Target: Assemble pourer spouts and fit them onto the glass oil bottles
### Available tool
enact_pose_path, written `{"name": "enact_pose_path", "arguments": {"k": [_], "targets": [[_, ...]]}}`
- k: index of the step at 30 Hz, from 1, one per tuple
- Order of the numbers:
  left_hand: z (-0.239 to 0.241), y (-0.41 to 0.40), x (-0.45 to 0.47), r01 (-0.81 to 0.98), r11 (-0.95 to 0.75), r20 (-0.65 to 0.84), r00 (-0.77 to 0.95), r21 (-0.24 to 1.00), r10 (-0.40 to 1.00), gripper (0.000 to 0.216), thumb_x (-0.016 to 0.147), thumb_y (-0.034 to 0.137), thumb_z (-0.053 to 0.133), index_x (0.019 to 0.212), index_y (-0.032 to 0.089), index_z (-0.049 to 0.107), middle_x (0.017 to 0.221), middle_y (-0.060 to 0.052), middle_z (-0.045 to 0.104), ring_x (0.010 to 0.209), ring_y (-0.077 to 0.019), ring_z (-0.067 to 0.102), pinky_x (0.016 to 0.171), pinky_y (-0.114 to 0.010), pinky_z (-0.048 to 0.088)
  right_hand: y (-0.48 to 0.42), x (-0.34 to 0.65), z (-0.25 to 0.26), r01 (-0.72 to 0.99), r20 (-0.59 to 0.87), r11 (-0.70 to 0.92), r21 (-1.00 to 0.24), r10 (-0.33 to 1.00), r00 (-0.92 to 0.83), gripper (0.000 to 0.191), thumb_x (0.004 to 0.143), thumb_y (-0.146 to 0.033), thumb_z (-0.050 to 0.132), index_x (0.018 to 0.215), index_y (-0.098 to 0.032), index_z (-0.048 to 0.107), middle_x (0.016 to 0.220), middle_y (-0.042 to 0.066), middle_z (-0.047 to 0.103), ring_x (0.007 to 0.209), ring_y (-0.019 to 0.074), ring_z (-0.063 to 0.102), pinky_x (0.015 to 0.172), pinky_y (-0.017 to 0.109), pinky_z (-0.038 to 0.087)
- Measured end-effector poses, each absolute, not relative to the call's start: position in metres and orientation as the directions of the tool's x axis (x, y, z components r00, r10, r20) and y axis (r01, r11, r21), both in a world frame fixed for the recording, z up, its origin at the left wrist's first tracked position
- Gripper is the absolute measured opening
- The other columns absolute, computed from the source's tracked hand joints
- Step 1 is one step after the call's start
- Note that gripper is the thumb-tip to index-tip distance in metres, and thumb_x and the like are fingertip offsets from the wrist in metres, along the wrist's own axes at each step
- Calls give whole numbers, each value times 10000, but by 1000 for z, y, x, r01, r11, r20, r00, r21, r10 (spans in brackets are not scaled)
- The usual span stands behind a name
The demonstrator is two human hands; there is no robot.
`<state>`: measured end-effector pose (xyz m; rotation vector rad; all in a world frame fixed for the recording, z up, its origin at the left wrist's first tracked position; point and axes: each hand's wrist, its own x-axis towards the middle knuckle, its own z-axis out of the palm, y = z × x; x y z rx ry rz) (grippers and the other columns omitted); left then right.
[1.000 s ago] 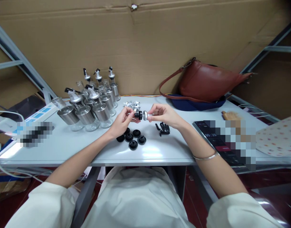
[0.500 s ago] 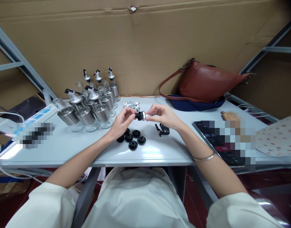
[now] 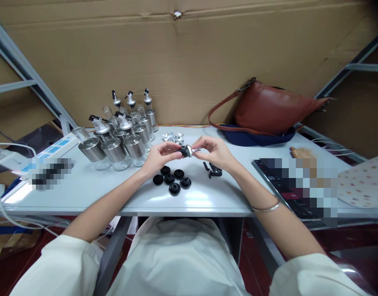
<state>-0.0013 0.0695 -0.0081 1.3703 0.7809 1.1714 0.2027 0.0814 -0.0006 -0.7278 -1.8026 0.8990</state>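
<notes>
Between my hands, above the table, lies a pour spout [image 3: 186, 151] on its side, with a black stopper end and a silver collar. My left hand [image 3: 161, 158] pinches the black end. Fingers of my right hand [image 3: 214, 152] close on the silver end, covering part of it. Below are several round black stopper caps [image 3: 169, 179]. Small black levers [image 3: 213, 169] lie under my right hand. A pile of silver spout parts [image 3: 173, 138] sits just behind the pour spout.
Several glass bottles with steel sleeves [image 3: 114, 150] stand at the left, some topped with spouts. A power strip [image 3: 53, 150] lies beyond them. On the right are a brown bag [image 3: 265, 107] on a dark blue cap [image 3: 256, 137], and a phone [image 3: 281, 189].
The pour spout stays between both hands, with my left fingers now further over its black end. The whole view has shifted slightly, so the table things appear a little further right.
</notes>
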Motion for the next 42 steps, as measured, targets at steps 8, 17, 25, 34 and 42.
{"name": "enact_pose_path", "arguments": {"k": [8, 17, 25, 34, 42], "targets": [[-19, 77, 0, -177, -111, 149, 220, 978, 964, 323, 521, 266, 846, 783, 153, 695, 853, -27, 715, 809, -166, 674, 913, -393, 498, 83, 207, -2, 211, 495, 596, -775, 779, -384, 236, 675, -403, 761, 765, -190, 713, 816, 63, 729, 778, 209, 654, 778, 360, 498], [-11, 71, -2, -121, -383, 400, 200, 916, 894, 249, 521, 250, 851, 716, 160, 724, 752, -10, 643, 763, -134, 629, 817, -341, 538, 74, 203, 3, 121, 336, 416, -901, 847, -412, 274, 671, -408, 762, 764, -164, 678, 655, 39, 708, 648, 184, 659, 675, 327, 505], [-13, 68, 0, -91, -441, 450, 230, 893, 863, 237, 544, 279, 850, 703, 158, 724, 744, -20, 639, 733, -126, 623, 749, -304, 557, 70, 202, 10, 93, 182, 255, -963, 862, -473, 315, 649, -437, 772, 707, -156, 643, 601, 38, 695, 558, 162, 655, 583, 284, 499], [-10, 66, 0, -82, -294, 306, 239, 952, 922, 324, 534, 321, 850, 736, 141, 672, 755, -17, 659, 735, -147, 642, 801, -352, 548, 74, 203, 2, 147, 331, 454, -879, 803, -496, 254, 755, -419, 689, 784, -171, 643, 677, 30, 690, 668, 162, 636, 672, 297, 468], [-9, 68, 1, -241, -215, 295, 375, 946, 879, 336, 642, 395, 791, 812, 169, 610, 1031, -42, 616, 970, -169, 612, 849, -324, 508, 75, 204, 8, 307, 395, 569, -763, 786, -475, 262, 841, -427, 579, 846, -186, 682, 846, 59, 670, 789, 189, 599, 724, 315, 455]]}}
